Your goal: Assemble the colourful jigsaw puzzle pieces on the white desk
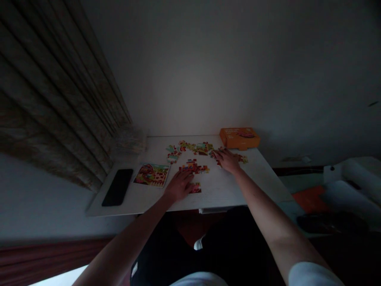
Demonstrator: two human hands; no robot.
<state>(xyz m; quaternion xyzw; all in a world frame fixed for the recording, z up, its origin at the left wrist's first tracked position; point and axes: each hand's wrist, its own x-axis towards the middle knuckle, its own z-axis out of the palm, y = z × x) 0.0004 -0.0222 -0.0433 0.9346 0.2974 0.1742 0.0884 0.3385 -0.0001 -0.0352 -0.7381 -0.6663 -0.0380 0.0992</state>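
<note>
On the white table, my left hand (pixel 179 185) lies with its fingers stretched out at the lower edge of a few joined puzzle pieces (pixel 193 167). A pink and red puzzle piece (pixel 195 188) lies just right of that hand's thumb. My right hand (pixel 228 159) reaches farther forward, fingers spread over loose puzzle pieces (pixel 242 158) at the right and partly covering them. More loose puzzle pieces (pixel 202 147) form an arc along the back of the table. Left of my left hand is a picture card (pixel 152 174) with a barn and a cow.
An orange puzzle box (pixel 239 138) stands at the back right corner of the table (pixel 220 194). A black phone (pixel 118 187) lies near the left edge, with a clear plastic bag (pixel 129 139) behind it. A curtain (pixel 59 87) hangs at the left.
</note>
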